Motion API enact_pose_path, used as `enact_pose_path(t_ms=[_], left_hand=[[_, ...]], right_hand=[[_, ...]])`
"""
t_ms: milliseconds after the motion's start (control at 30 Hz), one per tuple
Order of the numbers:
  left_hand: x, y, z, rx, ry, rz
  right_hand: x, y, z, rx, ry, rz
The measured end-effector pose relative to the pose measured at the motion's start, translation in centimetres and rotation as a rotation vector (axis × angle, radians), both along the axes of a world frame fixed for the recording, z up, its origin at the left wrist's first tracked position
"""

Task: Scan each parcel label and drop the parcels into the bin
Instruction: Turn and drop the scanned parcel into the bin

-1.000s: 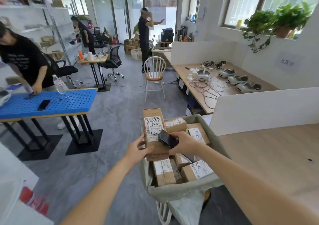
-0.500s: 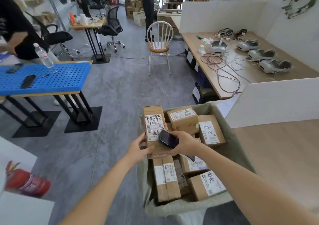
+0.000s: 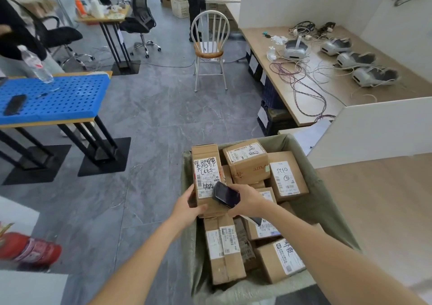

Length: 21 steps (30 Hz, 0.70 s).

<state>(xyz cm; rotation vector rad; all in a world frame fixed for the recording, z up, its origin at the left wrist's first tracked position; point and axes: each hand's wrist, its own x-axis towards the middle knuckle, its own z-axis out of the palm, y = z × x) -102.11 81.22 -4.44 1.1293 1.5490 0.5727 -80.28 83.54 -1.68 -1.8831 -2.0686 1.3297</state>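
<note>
My left hand (image 3: 190,207) grips the near end of a long cardboard parcel (image 3: 205,162), label side up, above the left side of the bin. A black handheld scanner (image 3: 225,194) is held in my right hand (image 3: 249,203), with its head over the lower part of the parcel's white label (image 3: 207,173). Below both hands stands the bin (image 3: 325,213), a grey-green sack filled with several labelled cardboard parcels (image 3: 247,162).
A wooden table (image 3: 385,201) lies right of the bin behind a white partition (image 3: 374,126). A desk with headsets (image 3: 295,49) and cables stands far right. A blue perforated table (image 3: 60,98), a white chair (image 3: 209,49) and a red fire extinguisher (image 3: 30,248) stand on the grey floor.
My view has tilted down toward the bin. Both hands keep their hold on the parcel and the scanner, which stay over the bin's left side.
</note>
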Motion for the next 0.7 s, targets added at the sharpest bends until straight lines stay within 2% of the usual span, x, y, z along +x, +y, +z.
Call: enact_pose_path(t_ms=[333,567,700], left_hand=[[-1.7,-0.2,2.6,0.02,0.065,0.02],[-2.7,-2.1,7.2,0.229,0.271,-0.18],[-2.0,-4.7,10.4,0.389,0.375,-0.34]], right_hand=[[1.3,-1.2,2.3,0.059,-0.03,-0.056],[2.1,-5.3,7.5,0.208,-0.099,-0.165],[2.6,-10.2,11.9,0.308,-0.214,-0.23]])
